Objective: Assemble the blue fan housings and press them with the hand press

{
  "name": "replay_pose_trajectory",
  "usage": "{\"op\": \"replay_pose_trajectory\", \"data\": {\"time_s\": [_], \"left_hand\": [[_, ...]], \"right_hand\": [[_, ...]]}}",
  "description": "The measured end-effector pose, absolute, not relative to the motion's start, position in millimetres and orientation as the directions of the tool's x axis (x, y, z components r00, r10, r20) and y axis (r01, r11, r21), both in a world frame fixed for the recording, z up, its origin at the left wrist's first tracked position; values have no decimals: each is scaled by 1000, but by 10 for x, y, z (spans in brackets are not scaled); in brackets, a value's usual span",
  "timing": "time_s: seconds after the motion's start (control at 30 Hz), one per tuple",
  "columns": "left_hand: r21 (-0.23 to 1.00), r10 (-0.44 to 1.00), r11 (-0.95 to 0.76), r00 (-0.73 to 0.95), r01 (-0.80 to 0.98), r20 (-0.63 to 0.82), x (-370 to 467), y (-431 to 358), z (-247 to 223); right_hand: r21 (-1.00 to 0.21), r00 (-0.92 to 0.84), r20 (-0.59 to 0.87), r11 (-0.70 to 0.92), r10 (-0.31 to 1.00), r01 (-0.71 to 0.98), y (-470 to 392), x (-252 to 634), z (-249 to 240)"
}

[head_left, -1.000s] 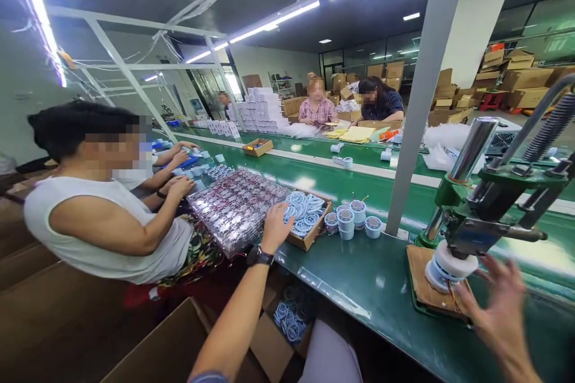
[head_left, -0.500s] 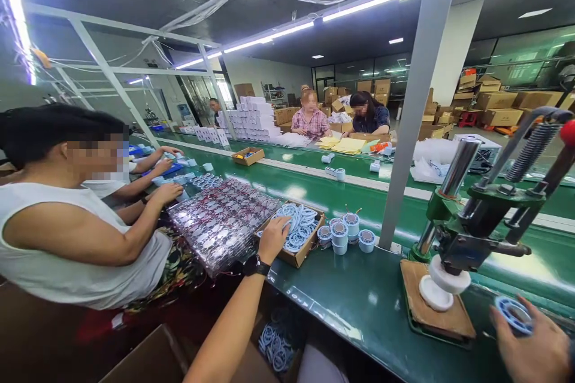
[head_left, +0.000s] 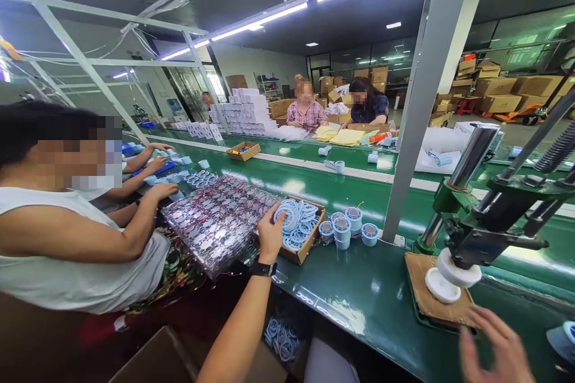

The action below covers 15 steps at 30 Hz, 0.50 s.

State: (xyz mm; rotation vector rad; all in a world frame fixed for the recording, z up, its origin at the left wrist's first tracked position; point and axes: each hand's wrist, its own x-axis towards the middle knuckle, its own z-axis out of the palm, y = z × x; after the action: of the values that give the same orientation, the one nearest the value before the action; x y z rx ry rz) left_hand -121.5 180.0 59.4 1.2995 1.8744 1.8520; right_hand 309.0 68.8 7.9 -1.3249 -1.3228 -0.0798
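My left hand (head_left: 271, 232) is closed on a light blue ring (head_left: 287, 213) at the left side of a cardboard box (head_left: 300, 255) full of such rings. To the right of that box stand several light blue round parts (head_left: 342, 232) with dark discs on top. My right hand (head_left: 492, 344), fingers apart and holding nothing, is over the bench by the front of the press base (head_left: 458, 310). White round cups, one upper and one lower (head_left: 442, 286), belong to the press (head_left: 480, 239). A blue-white round part (head_left: 563, 341) rests at the right edge.
A stack of wrapped metallic sheets (head_left: 220, 215) lies left of the ring box. A person in a white sleeveless top (head_left: 81, 239) sits at the left. A grey post (head_left: 420, 102) rises behind the bench. Two people work across the green conveyor (head_left: 305, 182).
My left hand has lifted slightly with a ring now in its fingers. My right hand has let go of its round part and moved left toward the press base. The view has shifted.
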Motion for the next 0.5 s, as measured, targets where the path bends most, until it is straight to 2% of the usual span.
{"op": "replay_pose_trajectory", "data": {"time_s": [0.07,0.1,0.17,0.23,0.33,0.5], "left_hand": [[914,729,-176,-575,366,371,-959,1643,550],[926,758,-174,-556,334,342,-794,1547,503],[947,819,-162,-498,277,285,-426,1346,363],[962,867,-137,-441,234,231,-90,1170,189],[971,883,-81,-435,226,175,156,1018,-31],[939,807,-13,-551,345,214,-276,1008,64]], "right_hand": [[-542,103,757,533,645,650,685,2690,62],[-535,-19,737,601,675,593,687,2481,65],[-612,-198,611,615,767,498,725,2080,74],[-668,-317,459,558,830,492,816,1751,65],[-646,-376,347,510,859,568,1030,1494,27],[-552,-242,314,384,918,740,1538,1666,117]]}}
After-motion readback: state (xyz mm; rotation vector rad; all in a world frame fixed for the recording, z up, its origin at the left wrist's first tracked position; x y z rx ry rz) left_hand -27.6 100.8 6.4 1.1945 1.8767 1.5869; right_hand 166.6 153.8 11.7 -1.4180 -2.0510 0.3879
